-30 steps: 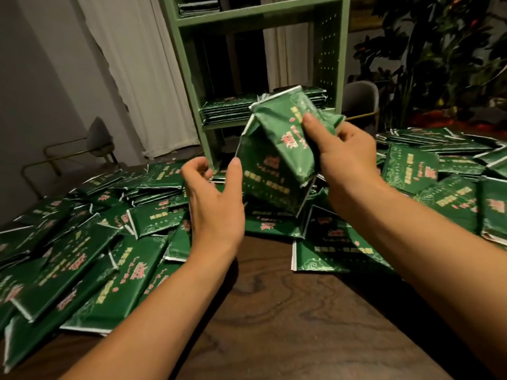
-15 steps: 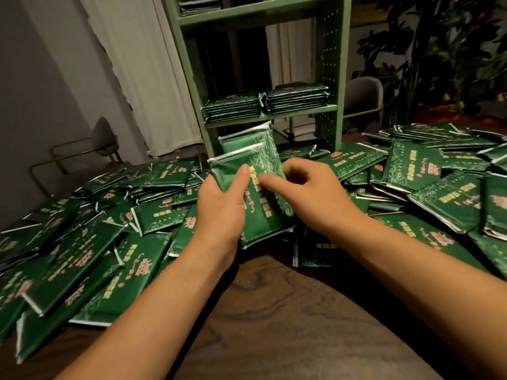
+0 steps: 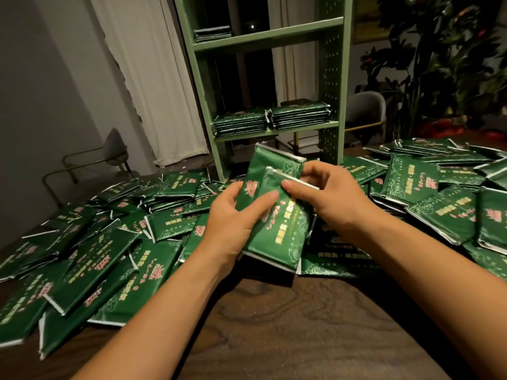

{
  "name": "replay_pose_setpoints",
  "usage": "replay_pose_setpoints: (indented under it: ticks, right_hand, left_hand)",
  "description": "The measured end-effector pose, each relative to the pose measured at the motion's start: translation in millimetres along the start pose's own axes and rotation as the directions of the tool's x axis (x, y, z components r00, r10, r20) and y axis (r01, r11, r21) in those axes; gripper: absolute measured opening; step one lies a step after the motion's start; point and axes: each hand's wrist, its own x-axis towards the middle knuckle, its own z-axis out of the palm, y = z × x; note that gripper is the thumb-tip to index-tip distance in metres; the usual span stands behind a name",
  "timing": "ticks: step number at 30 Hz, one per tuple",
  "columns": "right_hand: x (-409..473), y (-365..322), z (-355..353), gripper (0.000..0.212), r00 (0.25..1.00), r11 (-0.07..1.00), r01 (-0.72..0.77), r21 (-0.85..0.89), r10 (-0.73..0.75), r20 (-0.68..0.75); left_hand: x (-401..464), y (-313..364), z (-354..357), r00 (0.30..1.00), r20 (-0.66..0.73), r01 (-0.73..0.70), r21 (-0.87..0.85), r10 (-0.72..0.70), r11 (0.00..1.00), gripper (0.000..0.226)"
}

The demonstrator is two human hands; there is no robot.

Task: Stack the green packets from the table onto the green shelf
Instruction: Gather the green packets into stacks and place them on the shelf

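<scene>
The left hand (image 3: 233, 223) grips a small bundle of glossy green foil packets (image 3: 277, 215) from the side, thumb across the front, while the right hand (image 3: 326, 196) pinches the bundle's far edge; a second ago the right alone held packets up high, and now both have brought them together just above the dark wooden table (image 3: 288, 325). That suggests squaring up before shelving. Loose packets (image 3: 115, 242) still lie heaped all around, and the pale green metal shelf (image 3: 332, 78) behind holds two neat stacks (image 3: 271, 120).
</scene>
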Motion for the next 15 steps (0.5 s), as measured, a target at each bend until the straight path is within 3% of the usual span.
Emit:
replay_pose_setpoints:
  ticks: [5, 8, 10, 15]
  right_hand:
    - [2, 0, -6, 0.016, 0.996, 0.996, -0.042, 0.083, 0.048, -0.075]
    - [4, 3, -9, 0.060, 0.996, 0.995, -0.075, 0.063, 0.078, -0.048]
    - [3, 3, -12, 0.077, 0.996, 0.996, -0.088, 0.002, 0.088, 0.003]
    - [0, 3, -9, 0.059, 0.992, 0.994, -0.107, 0.021, 0.105, 0.074]
  left_hand:
    - [2, -4, -2, 1.000, 0.018, 0.015, -0.006, -0.015, 1.000, 0.030]
    - [4, -5, -3, 0.998, -0.029, -0.047, 0.028, 0.048, 0.999, 0.033]
    - [3, -4, -3, 0.997, -0.051, -0.049, 0.027, 0.050, 0.998, 0.035]
    - [3, -3, -6, 0.995, -0.085, -0.044, 0.014, 0.045, 0.999, 0.042]
